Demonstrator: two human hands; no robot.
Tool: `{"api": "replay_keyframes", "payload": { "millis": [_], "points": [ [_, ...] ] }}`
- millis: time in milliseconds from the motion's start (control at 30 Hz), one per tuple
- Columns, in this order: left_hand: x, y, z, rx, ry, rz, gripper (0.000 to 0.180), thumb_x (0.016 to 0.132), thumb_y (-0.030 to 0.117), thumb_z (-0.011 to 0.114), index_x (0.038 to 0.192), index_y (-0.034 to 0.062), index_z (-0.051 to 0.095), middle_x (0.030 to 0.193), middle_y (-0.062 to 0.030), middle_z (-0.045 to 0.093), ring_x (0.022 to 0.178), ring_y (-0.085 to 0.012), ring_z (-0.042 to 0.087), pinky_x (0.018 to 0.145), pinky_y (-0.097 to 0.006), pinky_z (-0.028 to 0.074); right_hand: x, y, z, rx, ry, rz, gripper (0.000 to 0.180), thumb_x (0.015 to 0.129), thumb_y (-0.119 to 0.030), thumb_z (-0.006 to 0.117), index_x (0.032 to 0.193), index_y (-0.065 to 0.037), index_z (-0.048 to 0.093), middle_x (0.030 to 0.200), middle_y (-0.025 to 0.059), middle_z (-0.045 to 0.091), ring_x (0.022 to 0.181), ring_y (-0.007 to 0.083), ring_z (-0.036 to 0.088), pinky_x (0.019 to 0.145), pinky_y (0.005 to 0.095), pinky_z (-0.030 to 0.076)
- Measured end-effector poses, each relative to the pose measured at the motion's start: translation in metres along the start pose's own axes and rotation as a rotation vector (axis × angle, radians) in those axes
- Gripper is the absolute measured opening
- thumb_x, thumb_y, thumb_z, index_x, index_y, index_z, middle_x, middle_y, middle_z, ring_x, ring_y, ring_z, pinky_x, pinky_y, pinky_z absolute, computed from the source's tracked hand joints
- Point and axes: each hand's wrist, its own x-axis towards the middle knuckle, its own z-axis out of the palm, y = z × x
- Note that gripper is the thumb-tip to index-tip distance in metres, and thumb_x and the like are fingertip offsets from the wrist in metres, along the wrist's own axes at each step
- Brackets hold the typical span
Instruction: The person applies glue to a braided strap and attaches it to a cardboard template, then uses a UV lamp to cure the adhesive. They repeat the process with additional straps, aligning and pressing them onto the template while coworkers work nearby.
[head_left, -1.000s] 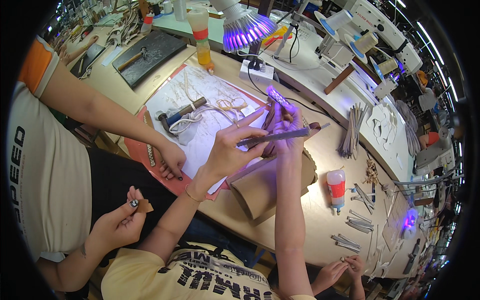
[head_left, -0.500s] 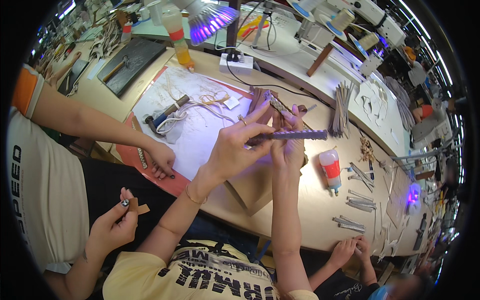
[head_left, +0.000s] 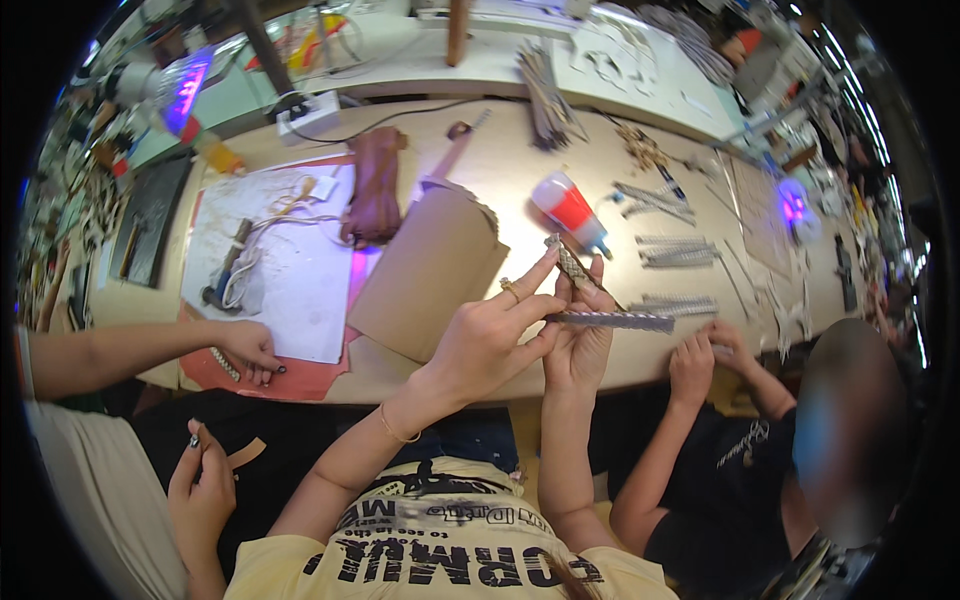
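My left hand (head_left: 490, 335) and my right hand (head_left: 582, 345) meet above the table's near edge. Between them are two narrow pieces with a braided-looking surface: a grey braided strip (head_left: 625, 321) lying level, and a brownish braided strip (head_left: 572, 264) slanting above it. Whether they join is hidden by my fingers. My left fingertips pinch the near end of the grey strip and touch the upper end of the brownish one. The right fingers close round both from behind. Just beyond them lies a squeeze bottle (head_left: 568, 205) with a red label.
Left of my hands lie a brown sheet (head_left: 425, 275), a brown leather piece (head_left: 375, 190) and a hammer (head_left: 232, 262) on white paper (head_left: 310, 325). Strip bundles (head_left: 675, 252) lie right. A co-worker's hand (head_left: 250, 350) rests at left; another co-worker's hands (head_left: 700, 355) work at right.
The view has swung right, so the table's things appear further left and the right co-worker shows more. My hands have moved away from the brown leather piece, still holding the strips.
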Motion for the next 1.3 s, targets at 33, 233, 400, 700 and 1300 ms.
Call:
{"api": "replay_keyframes", "payload": {
  "millis": [33, 233, 400, 700, 1300],
  "points": [
    [-0.004, 0.002, 0.012, -0.009, -0.062, -0.011, 0.018, 0.072, 0.011, 0.076, 0.089, 0.0089, 0.070, 0.134, -0.0124, 0.056, 0.082, -0.0246, 0.070, 0.072, -0.031, 0.054, -0.005, -0.007, -0.014, -0.005, 0.037, -0.050, 0.055, 0.081, 0.008, 0.057, 0.131, -0.003, 0.038, 0.101, 0.0127, 0.057, 0.099, 0.0244, 0.062, 0.092, 0.0327, 0.055],
    [-0.016, -0.012, 0.078, -0.160, -0.412, -0.108, 0.017, 0.076, 0.010, 0.069, 0.091, 0.0043, 0.068, 0.128, -0.0230, 0.055, 0.084, -0.0338, 0.068, 0.071, -0.036, 0.054, -0.024, -0.025, -0.101, -0.034, 0.336, -0.250, 0.046, 0.082, 0.008, 0.061, 0.124, -0.004, 0.044, 0.097, 0.0153, 0.058, 0.095, 0.0242, 0.062, 0.086, 0.0303, 0.056],
    [-0.023, -0.019, 0.106, -0.153, -0.622, -0.101, 0.019, 0.076, 0.013, 0.067, 0.091, 0.0017, 0.067, 0.115, -0.0270, 0.060, 0.081, -0.0367, 0.067, 0.075, -0.040, 0.053, -0.026, -0.038, -0.139, -0.113, 0.413, -0.415, 0.032, 0.082, 0.011, 0.062, 0.109, -0.001, 0.051, 0.097, 0.0128, 0.060, 0.084, 0.0191, 0.063, 0.072, 0.0261, 0.057],
    [-0.024, -0.017, 0.119, -0.158, -0.660, -0.082, 0.018, 0.078, 0.013, 0.066, 0.092, 0.0022, 0.067, 0.110, -0.0233, 0.064, 0.076, -0.0344, 0.066, 0.072, -0.039, 0.053, -0.040, -0.054, -0.140, -0.417, 0.517, -0.423, 0.011, 0.089, 0.001, 0.062, 0.099, 0.001, 0.058, 0.098, 0.0113, 0.063, 0.082, 0.0170, 0.066, 0.070, 0.0256, 0.059],
    [-0.069, 0.004, 0.004, -0.296, -0.140, -0.521, 0.022, 0.077, -0.001, 0.072, 0.099, -0.0018, 0.070, 0.107, -0.0125, 0.069, 0.084, -0.0161, 0.070, 0.076, -0.027, 0.057, 0.063, -0.047, -0.096, 0.260, 0.432, -0.304, 0.029, 0.100, -0.009, 0.046, 0.114, 0.016, 0.045, 0.120, 0.0220, 0.053, 0.115, 0.0284, 0.055, 0.103, 0.0328, 0.050]
  ]
}}
